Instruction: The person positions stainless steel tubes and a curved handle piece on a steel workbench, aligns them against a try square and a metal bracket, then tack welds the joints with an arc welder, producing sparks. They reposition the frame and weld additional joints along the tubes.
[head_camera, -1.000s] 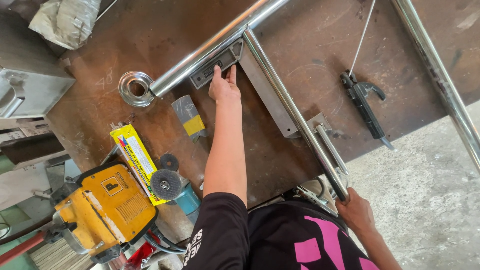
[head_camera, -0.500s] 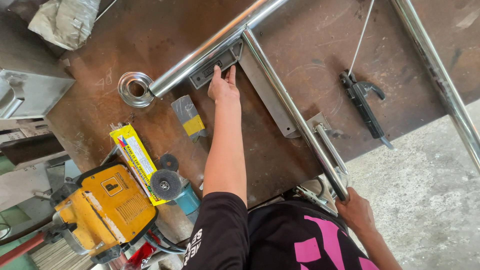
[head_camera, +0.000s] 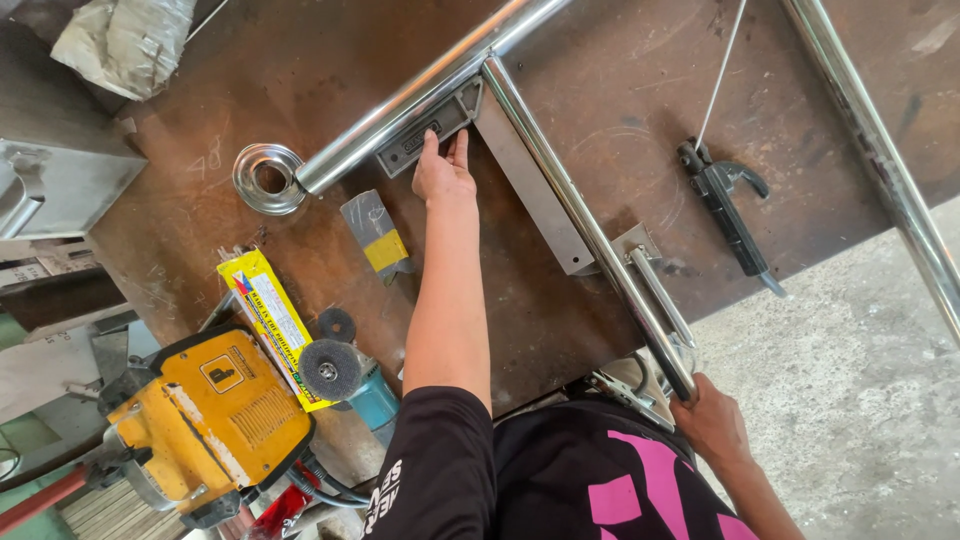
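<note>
A: What surface fills the frame?

B: A rusty brown steel table (head_camera: 300, 90), with a yellow machine (head_camera: 205, 420) at lower left and a steel ring (head_camera: 265, 178) left of centre.

A: Where are the hands?

B: The left hand (head_camera: 443, 170), upper centre, lies flat with fingers together on a grey square (head_camera: 425, 135). The square sits just above it, along a shiny tube (head_camera: 420, 95) running up to the right. The right hand (head_camera: 712, 420), lower right, is closed around the end of a crossing tube (head_camera: 590, 225).

A: Further right?

B: A black clamp (head_camera: 728, 215).
</note>
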